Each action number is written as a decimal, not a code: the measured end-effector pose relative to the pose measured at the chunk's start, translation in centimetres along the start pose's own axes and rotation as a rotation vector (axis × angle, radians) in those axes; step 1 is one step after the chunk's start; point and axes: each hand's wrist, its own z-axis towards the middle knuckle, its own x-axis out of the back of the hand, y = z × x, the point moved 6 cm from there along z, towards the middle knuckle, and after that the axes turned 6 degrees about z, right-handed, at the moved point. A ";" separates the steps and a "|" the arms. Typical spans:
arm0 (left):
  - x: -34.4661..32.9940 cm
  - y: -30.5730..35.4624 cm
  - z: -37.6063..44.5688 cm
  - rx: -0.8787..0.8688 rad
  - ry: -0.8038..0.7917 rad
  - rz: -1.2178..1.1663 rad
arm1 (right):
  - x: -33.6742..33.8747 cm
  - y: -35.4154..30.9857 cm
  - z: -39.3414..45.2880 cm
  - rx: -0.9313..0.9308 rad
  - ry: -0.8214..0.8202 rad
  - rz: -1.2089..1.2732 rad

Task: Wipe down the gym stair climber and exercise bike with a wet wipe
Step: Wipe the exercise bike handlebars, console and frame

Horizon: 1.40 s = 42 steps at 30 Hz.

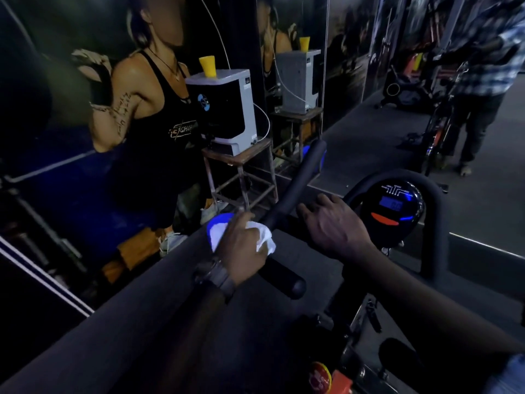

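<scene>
I am at the exercise bike, whose black left handlebar (295, 177) runs from near the mirror down to a rounded end close to me. My left hand (241, 248), with a watch on the wrist, is closed around this bar with a crumpled white wet wipe (264, 237) pressed against it. My right hand (332, 223) rests flat, fingers spread, on the bar's middle section beside the round black console (392, 211) with a lit blue display. The curved right handlebar (434, 223) arches past the console.
A white water purifier (227, 109) with a yellow cup on top stands on a wooden stool (241, 177) ahead left, before a wall poster. A mirror (369, 81) ahead reflects the room and a person in a checked shirt. The bike frame (355, 336) lies below.
</scene>
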 end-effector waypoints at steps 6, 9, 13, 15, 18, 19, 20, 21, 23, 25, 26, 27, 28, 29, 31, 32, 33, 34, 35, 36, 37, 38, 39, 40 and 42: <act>-3.7 0.2 3.3 0.303 -0.297 -0.411 | -0.6 0.3 0.0 -0.020 -0.016 -0.007; -4.0 0.0 5.3 0.292 -0.359 -0.561 | -0.6 0.1 0.1 -0.018 -0.028 0.000; -4.7 -0.5 3.9 0.304 -0.206 -0.829 | -0.6 0.3 0.0 -0.021 -0.053 -0.011; -5.2 -0.9 1.5 0.522 -0.059 -0.909 | -0.7 0.3 -0.1 -0.022 -0.066 -0.018; -5.5 1.3 -3.5 0.748 0.162 -1.152 | -0.5 0.2 -0.1 -0.010 -0.075 -0.028; -4.8 2.9 -4.7 0.744 0.271 -1.175 | -0.4 0.1 -0.1 -0.006 -0.075 -0.024; -4.5 4.1 -5.7 0.753 0.349 -1.191 | -0.2 0.0 -0.2 0.002 -0.076 -0.020; -4.5 5.2 -6.4 0.725 0.391 -1.229 | 0.0 -0.1 -0.2 0.017 -0.082 -0.016; -4.3 7.2 -7.3 0.750 0.357 -1.235 | 0.1 -0.7 -0.3 0.061 -0.112 -0.010; -4.8 7.6 -7.2 0.801 0.314 -1.145 | 0.2 -1.1 -0.5 0.089 -0.110 0.024; -4.5 7.5 -7.0 0.771 0.312 -1.037 | 0.2 -1.2 -0.6 0.092 -0.101 0.045; -4.2 6.9 -6.5 0.722 0.330 -0.905 | 0.2 -1.2 -0.7 0.092 -0.089 0.068; -3.6 6.3 -5.6 0.651 0.346 -0.804 | 0.2 -1.1 -0.8 0.090 -0.077 0.085; -2.7 5.6 -4.9 0.591 0.370 -0.721 | 0.1 -1.1 -0.9 0.085 -0.077 0.098; -2.4 4.1 -3.0 0.392 0.299 -0.516 | 0.2 -1.1 -0.8 0.076 -0.087 0.115; -3.1 3.6 -1.8 0.255 0.216 -0.346 | 0.2 -1.1 -0.7 0.078 -0.087 0.118; -3.3 3.5 -0.9 0.185 0.093 -0.210 | 0.3 -1.1 -0.7 0.079 -0.085 0.119; -3.5 3.5 -0.5 0.158 -0.030 -0.131 | 0.2 -1.0 -0.6 0.078 -0.086 0.122; -3.3 3.9 -0.6 0.150 -0.110 -0.109 | 0.2 -0.9 -0.5 0.077 -0.089 0.129; -3.2 4.4 -1.1 0.136 -0.115 -0.142 | 0.2 -0.9 -0.6 0.076 -0.092 0.136; -2.7 5.5 -2.0 0.075 -0.059 -0.137 | 0.3 -0.9 -0.7 0.076 -0.095 0.140; -1.8 6.7 -3.1 0.000 0.053 -0.120 | 0.3 -0.9 -0.8 0.076 -0.097 0.140; -1.2 8.0 -4.4 -0.068 0.117 -0.078 | 0.3 -0.9 -0.9 0.073 -0.100 0.142; -1.3 9.2 -5.5 -0.155 0.152 -0.031 | 0.4 -1.0 -0.9 0.072 -0.102 0.148; -1.4 11.7 -6.4 -0.322 0.135 0.117 | 0.6 -1.0 -0.8 0.075 -0.108 0.159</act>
